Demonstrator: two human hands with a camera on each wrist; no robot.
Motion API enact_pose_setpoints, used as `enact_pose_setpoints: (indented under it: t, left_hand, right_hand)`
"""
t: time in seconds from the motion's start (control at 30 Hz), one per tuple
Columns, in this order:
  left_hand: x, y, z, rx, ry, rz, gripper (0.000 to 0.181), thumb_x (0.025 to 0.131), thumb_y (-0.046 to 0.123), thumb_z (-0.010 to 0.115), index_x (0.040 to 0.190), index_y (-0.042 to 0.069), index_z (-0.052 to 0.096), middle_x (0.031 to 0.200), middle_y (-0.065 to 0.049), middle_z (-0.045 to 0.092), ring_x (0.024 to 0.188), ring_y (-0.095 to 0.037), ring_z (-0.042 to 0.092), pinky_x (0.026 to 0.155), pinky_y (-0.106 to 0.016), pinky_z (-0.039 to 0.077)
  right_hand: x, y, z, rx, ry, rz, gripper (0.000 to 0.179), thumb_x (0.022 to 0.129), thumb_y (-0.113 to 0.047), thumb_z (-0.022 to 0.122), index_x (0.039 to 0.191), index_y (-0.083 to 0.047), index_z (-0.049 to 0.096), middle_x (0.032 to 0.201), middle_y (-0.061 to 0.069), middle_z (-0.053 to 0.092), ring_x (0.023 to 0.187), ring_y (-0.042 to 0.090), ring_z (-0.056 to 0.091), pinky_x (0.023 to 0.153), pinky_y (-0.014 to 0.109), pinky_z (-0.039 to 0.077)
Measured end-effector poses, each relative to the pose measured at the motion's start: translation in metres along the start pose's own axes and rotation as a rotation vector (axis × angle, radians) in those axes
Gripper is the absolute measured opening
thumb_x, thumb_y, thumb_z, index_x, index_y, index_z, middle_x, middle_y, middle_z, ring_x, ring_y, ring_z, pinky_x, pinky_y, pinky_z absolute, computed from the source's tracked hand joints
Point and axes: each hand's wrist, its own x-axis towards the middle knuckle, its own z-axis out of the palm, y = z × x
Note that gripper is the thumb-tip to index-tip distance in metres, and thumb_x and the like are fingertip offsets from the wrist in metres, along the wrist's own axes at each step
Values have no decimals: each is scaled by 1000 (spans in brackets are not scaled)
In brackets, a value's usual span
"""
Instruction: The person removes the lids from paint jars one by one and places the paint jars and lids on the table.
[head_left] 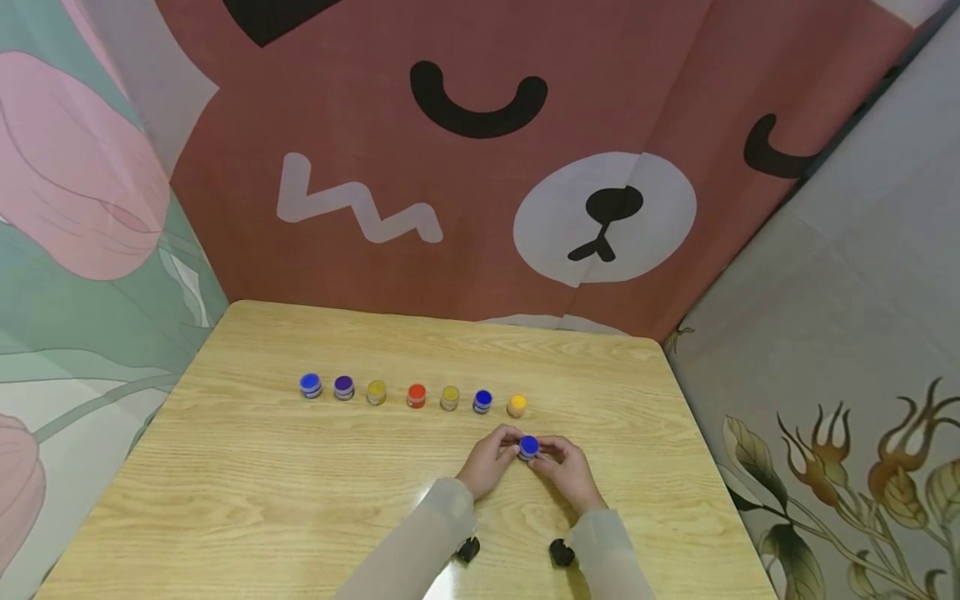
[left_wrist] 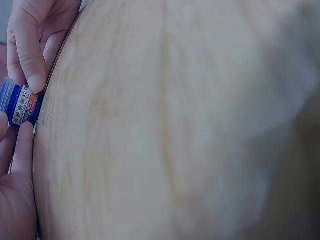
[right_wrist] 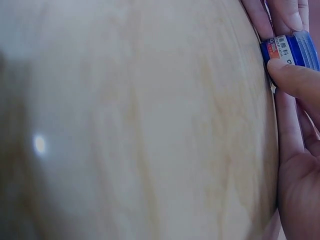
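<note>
A small blue paint jar (head_left: 528, 447) with a printed label stands near the table's middle, its blue lid upward. My left hand (head_left: 485, 463) holds it from the left side, thumb and fingers at its wall. From the right, my right hand (head_left: 573, 475) pinches the same jar, with its thumb over the label in the right wrist view. Part of the label on the jar (left_wrist: 25, 104) shows between the fingers in the left wrist view. Just behind the hands stands a yellow-orange paint jar (head_left: 517, 406), the right end of a row.
Along the row on the wooden table (head_left: 262, 500) stand more jars: blue (head_left: 311, 386), purple (head_left: 343, 387), yellow (head_left: 377, 392), red (head_left: 416, 396), another yellow (head_left: 450, 398) and dark blue (head_left: 483, 402). Black wrist devices (head_left: 561, 552) sit by the sleeves. A printed curtain (head_left: 360, 275) hangs behind.
</note>
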Motion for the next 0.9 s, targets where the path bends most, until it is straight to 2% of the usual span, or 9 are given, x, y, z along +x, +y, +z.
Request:
enact_pose_setpoints:
  t: [0.13, 0.23, 0.43, 0.53, 0.8, 0.9]
  left_hand:
    - [2, -3, 0, 11, -1, 22, 24, 104, 8, 56, 129, 8, 58, 127, -8, 66, 121, -25, 61, 102, -32, 52]
    - [2, -3, 0, 59, -6, 53, 32, 104, 7, 55, 136, 6, 57, 131, -11, 64, 124, -27, 60, 105, -36, 51]
    - [2, -2, -1, 151, 2, 55, 33, 105, 9, 55, 137, 11, 62, 136, -9, 63, 129, -28, 56, 110, -44, 45]
    - [2, -2, -1, 142, 2, 49, 32, 105, 9, 54, 136, 11, 63, 135, -8, 63, 129, -27, 56, 110, -44, 45]
    - [3, -3, -1, 35, -1, 13, 25, 105, 10, 55, 129, 12, 62, 127, -4, 66, 120, -22, 61, 103, -36, 51]
    - [3, -2, -1, 22, 4, 11, 23, 105, 9, 55, 127, 11, 62, 126, -4, 67, 119, -22, 62, 102, -35, 52]
  right_hand:
    - [1, 1, -1, 15, -3, -6, 32, 81, 11, 79, 112, 4, 72, 113, 15, 71, 98, 14, 68, 86, 22, 58]
    - [1, 1, -1, 19, -4, -1, 32, 82, 10, 79, 112, 2, 73, 113, 14, 71, 98, 14, 68, 87, 23, 58]
    - [0, -1, 0, -10, -3, 4, 31, 83, 7, 79, 113, 1, 72, 113, 12, 71, 98, 14, 67, 85, 22, 57]
    - [0, -1, 1, -21, -3, -1, 31, 83, 7, 79, 113, 2, 72, 112, 13, 70, 97, 14, 67, 84, 21, 57]
    - [1, -2, 3, -1, 9, 19, 32, 81, 11, 78, 112, 1, 74, 110, 12, 72, 95, 13, 67, 83, 20, 56]
    - [-4, -17, 2, -4, 0, 17, 30, 82, 10, 78, 110, 1, 74, 108, 13, 73, 94, 15, 67, 81, 19, 56]
